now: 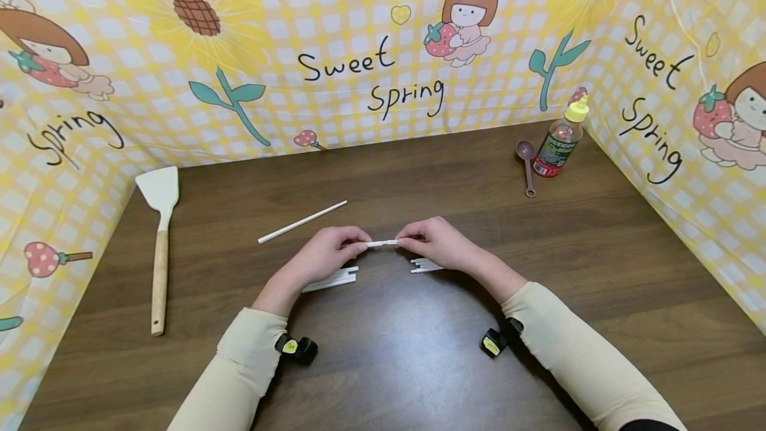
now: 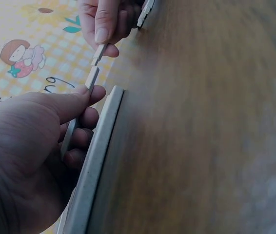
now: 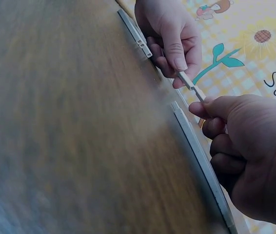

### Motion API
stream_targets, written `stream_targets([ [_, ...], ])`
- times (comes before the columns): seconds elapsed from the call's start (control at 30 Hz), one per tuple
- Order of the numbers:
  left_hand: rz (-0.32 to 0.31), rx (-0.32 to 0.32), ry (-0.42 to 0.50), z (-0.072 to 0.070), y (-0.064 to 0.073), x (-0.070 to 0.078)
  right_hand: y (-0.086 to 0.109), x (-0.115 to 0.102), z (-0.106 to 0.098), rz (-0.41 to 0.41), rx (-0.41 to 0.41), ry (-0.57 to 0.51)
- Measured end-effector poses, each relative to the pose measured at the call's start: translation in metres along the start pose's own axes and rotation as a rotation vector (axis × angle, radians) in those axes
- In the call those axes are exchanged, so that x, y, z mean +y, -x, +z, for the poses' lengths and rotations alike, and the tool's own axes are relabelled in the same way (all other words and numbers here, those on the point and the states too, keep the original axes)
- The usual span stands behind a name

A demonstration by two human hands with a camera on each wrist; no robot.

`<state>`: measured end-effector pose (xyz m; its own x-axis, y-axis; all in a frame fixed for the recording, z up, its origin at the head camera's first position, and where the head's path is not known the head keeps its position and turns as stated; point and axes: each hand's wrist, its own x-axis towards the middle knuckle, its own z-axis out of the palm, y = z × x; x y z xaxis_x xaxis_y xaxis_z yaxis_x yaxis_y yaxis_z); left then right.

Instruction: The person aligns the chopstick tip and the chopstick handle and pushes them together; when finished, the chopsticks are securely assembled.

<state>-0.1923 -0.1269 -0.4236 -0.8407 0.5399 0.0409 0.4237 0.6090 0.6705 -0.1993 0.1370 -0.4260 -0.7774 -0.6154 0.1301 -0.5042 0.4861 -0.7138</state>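
Note:
Above the middle of the table, my left hand (image 1: 323, 255) pinches a thin white stick (image 1: 374, 244) between thumb and fingers. My right hand (image 1: 441, 245) pinches a second thin white stick (image 1: 391, 242), its notched end (image 2: 96, 62) showing in the left wrist view. The two sticks point at each other, with their ends very close together. Under the left hand lie several white sticks (image 1: 335, 280) side by side; another group of white sticks (image 1: 420, 265) with uneven ends is partly hidden beneath the right hand.
A single long white stick (image 1: 302, 221) lies beyond the left hand. At the left is a white spatula (image 1: 160, 251) with a wooden handle. Back right, a brown measuring spoon (image 1: 527, 168) lies beside a yellow-capped bottle (image 1: 559, 142). A printed yellow checked cloth (image 1: 347, 12) walls the table.

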Motion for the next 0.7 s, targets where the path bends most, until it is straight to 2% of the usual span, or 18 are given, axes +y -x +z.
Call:
stream_targets([
  [0.7,-0.022,-0.017,0.026,-0.0015,0.0012,0.0025,0.0008,-0.0001,0.0007,0.013,-0.012,-0.009],
])
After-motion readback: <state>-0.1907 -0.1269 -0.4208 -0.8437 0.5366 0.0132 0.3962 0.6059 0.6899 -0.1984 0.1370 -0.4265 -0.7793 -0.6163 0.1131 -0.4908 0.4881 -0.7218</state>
